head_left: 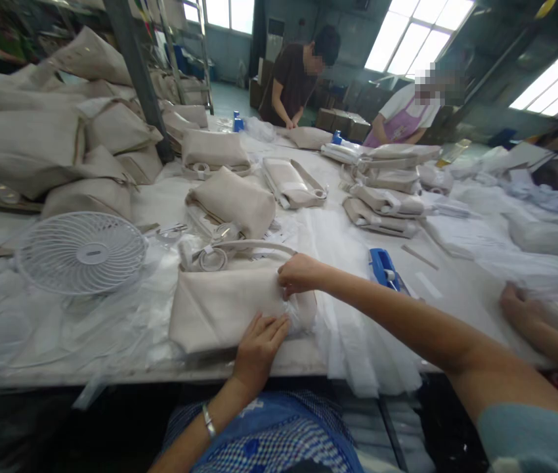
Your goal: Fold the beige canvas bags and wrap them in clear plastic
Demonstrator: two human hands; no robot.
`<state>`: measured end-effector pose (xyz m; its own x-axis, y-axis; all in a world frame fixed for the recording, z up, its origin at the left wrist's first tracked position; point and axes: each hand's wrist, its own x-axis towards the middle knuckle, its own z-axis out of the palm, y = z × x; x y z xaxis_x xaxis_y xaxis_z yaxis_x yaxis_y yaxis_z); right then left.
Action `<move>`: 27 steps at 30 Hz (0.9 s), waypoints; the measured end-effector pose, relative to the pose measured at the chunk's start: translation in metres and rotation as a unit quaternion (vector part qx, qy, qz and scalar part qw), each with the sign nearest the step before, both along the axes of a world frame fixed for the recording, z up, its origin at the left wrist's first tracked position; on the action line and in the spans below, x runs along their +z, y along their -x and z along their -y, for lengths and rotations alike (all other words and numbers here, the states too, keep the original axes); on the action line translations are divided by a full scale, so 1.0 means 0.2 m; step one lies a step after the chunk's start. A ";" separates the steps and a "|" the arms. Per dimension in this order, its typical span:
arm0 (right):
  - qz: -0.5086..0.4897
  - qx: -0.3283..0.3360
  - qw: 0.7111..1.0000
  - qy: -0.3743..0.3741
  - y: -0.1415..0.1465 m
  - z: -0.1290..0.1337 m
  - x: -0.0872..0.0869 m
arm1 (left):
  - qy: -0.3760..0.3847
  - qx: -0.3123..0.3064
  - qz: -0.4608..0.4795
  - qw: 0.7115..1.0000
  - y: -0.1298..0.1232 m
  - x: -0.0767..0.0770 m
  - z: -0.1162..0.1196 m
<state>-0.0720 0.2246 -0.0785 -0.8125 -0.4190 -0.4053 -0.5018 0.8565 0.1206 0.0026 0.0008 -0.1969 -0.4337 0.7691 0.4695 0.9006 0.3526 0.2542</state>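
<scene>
A beige handbag (220, 305) lies on its side at the table's front edge, its strap (264, 247) and a coiled, wrapped end (213, 259) along the back. Crumpled clear plastic (295, 316) covers its right end. My left hand (260, 345) rests on the bag's front with fingers stretched flat. Just above, my right hand (300, 273) is closed in a pinch at the bag's upper right, on what looks like the clear plastic; the fingertips partly hide it. White plastic sleeves (352, 328) lie right beside the bag, under my right forearm.
A white fan (85, 253) stands left. Beige bags are heaped (27, 141) at far left by a metal post (141, 72); wrapped ones are stacked (387, 197) behind. A blue tape dispenser (384, 268) sits to the right. Another person's hand (520, 309) is at far right; two people work across the table.
</scene>
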 end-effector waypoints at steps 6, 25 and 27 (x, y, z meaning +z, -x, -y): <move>-0.014 -0.161 0.986 0.031 0.15 -0.11 -0.03 | -0.011 0.006 -0.011 1.000 0.00 0.00 0.00; 0.186 -0.522 0.260 0.791 -0.82 0.56 -0.47 | -0.039 -0.109 0.225 0.967 0.08 0.18 0.10; 0.158 -0.518 0.164 0.824 -0.79 0.63 -0.47 | -0.030 -0.102 0.223 0.969 0.09 0.22 0.14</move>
<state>0.0856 0.0988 -0.1718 -0.8409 0.1256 -0.5263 0.2585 -0.7613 -0.5946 -0.0163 -0.0266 -0.1527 -0.4451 0.8375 0.3169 0.7454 0.1504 0.6494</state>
